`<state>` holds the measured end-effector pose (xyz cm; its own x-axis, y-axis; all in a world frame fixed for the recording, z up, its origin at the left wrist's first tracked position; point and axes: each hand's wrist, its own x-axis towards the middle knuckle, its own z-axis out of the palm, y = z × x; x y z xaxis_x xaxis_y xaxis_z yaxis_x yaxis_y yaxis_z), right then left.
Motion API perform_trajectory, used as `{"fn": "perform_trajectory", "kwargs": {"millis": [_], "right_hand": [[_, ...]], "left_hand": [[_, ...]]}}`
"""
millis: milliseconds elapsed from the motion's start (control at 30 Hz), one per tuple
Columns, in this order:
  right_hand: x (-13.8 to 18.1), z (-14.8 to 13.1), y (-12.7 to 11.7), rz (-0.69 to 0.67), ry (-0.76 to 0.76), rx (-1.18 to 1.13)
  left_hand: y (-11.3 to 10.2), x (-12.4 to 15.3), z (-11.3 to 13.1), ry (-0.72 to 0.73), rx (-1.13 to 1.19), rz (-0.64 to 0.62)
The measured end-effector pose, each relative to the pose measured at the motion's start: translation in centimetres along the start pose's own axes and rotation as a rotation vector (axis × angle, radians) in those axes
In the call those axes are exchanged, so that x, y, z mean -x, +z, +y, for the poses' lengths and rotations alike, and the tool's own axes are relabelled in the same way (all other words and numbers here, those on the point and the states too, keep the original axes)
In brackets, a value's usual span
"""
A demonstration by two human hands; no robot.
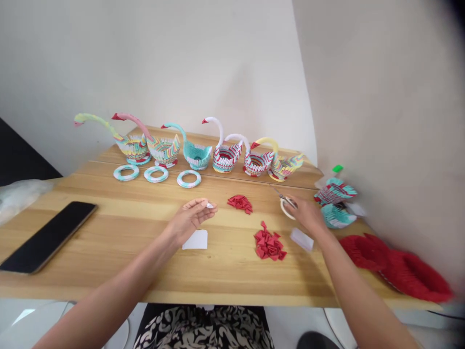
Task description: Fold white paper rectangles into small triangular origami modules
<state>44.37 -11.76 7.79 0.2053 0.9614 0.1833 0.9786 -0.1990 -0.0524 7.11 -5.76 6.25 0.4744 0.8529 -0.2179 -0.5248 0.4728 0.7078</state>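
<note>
My left hand (189, 218) hovers over the middle of the bench (119, 232), its fingers (203, 203) curled shut around a small white paper piece (209, 205) pinched at the tips. A white paper slip (196, 240) lies just beneath that wrist, at about 6 o'clock from the hand. My right hand (307, 215) rests over at 3 o'clock, touching the scissors (286, 202); it is too blurred for me to tell whether it really grips the handles. Another white slip (302, 239) sits just below it. Between my hands lie two heaps of red folded pieces (269, 245) (the smaller heap at 12 o'clock from the larger). To handle the scissors well, I judge I should keep the blades pointed away from the paper swans (225, 155) lined along the far edge, and hold the pinched piece steady. A phone (47, 237) lies at 9 o'clock.
</note>
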Motion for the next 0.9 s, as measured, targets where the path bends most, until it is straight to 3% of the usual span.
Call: {"fn": "perform_trajectory", "kwargs": {"millis": [100,167,233,300,367,500,600,900], "right_hand": [[-1.2,2.8,1.8,-0.026,0.005,0.124],[-1.3,2.6,2.3,0.018,-0.062,0.182],[-0.8,0.3,2.1,0.134,-0.168,0.19],[0.3,-4.0,1.3,0.245,-0.319,0.066],[1.4,-9.2,0.5,0.271,-0.509,-0.163],[3.1,-17.2,-0.2,0.313,-0.64,-0.427],[3.3,-19.3,0.1,0.357,-0.638,-0.463],[3.1,-20.3,0.4,0.448,-0.668,-0.395]], "left_hand": [[0.1,0.1,-0.2,-0.007,0.01,-0.022],[0.1,0.1,-0.3,-0.015,0.016,-0.039],[0.1,0.2,-0.4,-0.026,0.02,-0.049],[0.1,0.2,-0.5,-0.037,0.019,-0.053],[0.1,0.3,-0.5,-0.045,0.019,-0.054],[0.2,0.3,-0.8,-0.051,0.015,-0.076],[0.3,0.3,-1.0,-0.036,0.03,-0.092],[0.4,0.3,-1.4,0.072,-0.044,-0.111]]}}
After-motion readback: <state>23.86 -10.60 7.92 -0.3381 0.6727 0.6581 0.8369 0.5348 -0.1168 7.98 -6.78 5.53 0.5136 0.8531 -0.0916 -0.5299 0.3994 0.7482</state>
